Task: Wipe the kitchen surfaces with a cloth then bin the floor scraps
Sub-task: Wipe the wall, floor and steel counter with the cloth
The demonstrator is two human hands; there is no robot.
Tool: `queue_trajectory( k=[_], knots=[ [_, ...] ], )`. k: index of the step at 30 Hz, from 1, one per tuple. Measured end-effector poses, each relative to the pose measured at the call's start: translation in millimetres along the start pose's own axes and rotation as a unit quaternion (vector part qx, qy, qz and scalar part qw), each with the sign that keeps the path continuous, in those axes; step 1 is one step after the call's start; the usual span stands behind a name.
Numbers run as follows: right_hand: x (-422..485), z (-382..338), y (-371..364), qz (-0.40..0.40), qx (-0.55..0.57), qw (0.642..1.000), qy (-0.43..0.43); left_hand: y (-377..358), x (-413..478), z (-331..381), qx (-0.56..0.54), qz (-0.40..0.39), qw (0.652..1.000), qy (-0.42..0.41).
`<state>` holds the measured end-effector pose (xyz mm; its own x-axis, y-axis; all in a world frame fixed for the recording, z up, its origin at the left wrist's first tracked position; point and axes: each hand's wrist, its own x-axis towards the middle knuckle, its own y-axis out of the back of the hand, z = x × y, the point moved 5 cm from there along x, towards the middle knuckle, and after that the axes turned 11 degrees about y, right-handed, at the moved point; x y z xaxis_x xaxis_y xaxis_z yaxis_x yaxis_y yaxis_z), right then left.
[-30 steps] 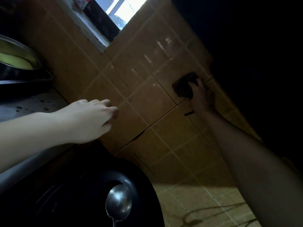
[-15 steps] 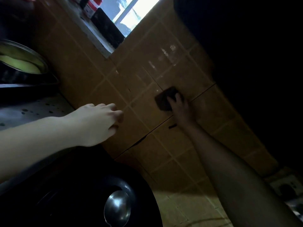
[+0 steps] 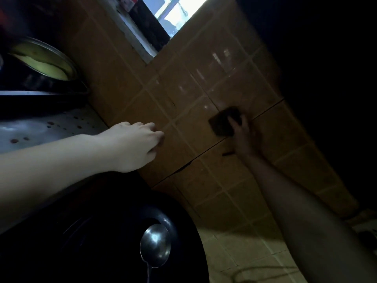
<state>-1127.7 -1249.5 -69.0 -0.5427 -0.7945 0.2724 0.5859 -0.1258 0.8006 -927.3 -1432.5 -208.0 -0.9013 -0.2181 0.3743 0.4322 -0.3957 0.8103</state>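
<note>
Since half a second earlier the cloth [image 3: 224,123] had slid to the right along the tiled wall [image 3: 204,82], off the pale grout joint and toward the dark crack line, while the left hand had hardly shifted.

The fingers [image 3: 234,121] of the right hand [image 3: 243,137] were spread flat over the dark cloth, pressing it against the wall (a small rectangular pad, its far edge and left corner showing past the fingertips). The arm behind it lay in deep shadow, reaching in from the lower right.

The fingers [image 3: 152,127] of the left hand [image 3: 134,146] were curled loosely together, their tips touching the wall tile at the edge of the counter [image 3: 51,127], holding nothing. That arm was brightly lit and crossed the metal counter, which was dotted with dark spots.

Behind the counter, at the upper left, stood a metal pot [image 3: 47,62] with something yellow inside. Below the left arm sat a black round vessel [image 3: 179,221], a metal spoon [image 3: 155,246] resting in it. A window [image 3: 183,15] glowed above the wall, and pale floor tiles [image 3: 244,254] showed at the bottom.
</note>
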Motion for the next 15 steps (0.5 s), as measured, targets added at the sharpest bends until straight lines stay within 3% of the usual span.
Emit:
queue_trajectory(
  k=[3, 5, 9, 13, 15],
  knots=[
    [43, -4, 41, 0.112, -0.003, 0.992, -0.057, -2, -5, 0, -0.002, 0.026, 1.0, 0.0],
    [58, -14, 47, 0.124, -0.011, 0.99, -0.064, -5, -11, 0, 0.006, 0.033, 0.999, 0.001],
    [54, -37, 11, 0.012, -0.161, 0.987, 0.008, -11, -17, -5, 0.025, 0.041, 0.999, 0.016],
    [13, -59, -35, -0.054, -0.273, 0.954, 0.113, -16, -28, -7, 0.004, 0.039, 0.999, 0.022],
    [-11, -63, -51, -0.107, -0.308, 0.937, 0.127, -19, -37, -8, 0.008, 0.028, 0.999, 0.018]
  ],
)
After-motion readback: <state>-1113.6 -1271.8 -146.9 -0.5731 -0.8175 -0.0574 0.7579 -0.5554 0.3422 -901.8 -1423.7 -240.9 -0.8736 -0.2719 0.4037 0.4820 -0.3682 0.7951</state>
